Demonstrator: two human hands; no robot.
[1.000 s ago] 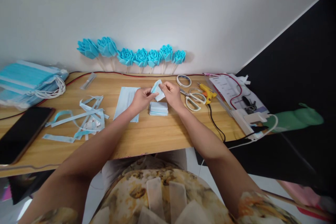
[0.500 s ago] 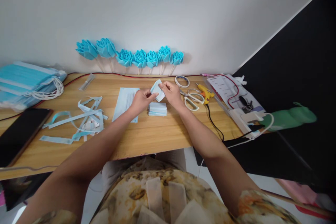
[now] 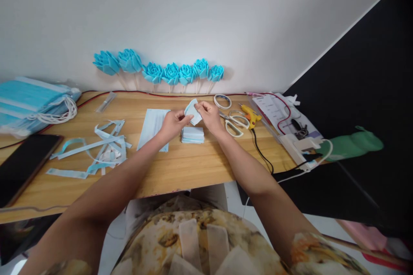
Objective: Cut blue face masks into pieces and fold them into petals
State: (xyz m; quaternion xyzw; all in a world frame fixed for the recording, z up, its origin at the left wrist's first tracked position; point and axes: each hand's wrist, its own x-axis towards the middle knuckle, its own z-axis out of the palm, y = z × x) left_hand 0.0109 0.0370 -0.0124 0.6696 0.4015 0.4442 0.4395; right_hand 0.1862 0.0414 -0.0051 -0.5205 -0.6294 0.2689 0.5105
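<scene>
My left hand (image 3: 172, 123) and my right hand (image 3: 209, 116) pinch a small light-blue mask piece (image 3: 193, 112) between them, just above the wooden desk (image 3: 180, 163). Right below the hands lies a small stack of cut blue squares (image 3: 192, 134). A flat blue face mask (image 3: 152, 128) lies to the left of my left hand. White-handled scissors (image 3: 235, 123) and a yellow glue gun (image 3: 251, 115) lie just right of my right hand.
Several blue mask roses on sticks (image 3: 161, 71) lean on the wall. Cut strips (image 3: 97, 148), a dark phone (image 3: 22, 165) and a mask pile (image 3: 29, 103) lie at left. A tape roll (image 3: 222, 101), papers (image 3: 274, 109) and a power strip (image 3: 298, 146) sit at right.
Both hands keep hold of the small blue piece with almost no change of grip. The view has drifted slightly, so everything sits a little lower and left.
</scene>
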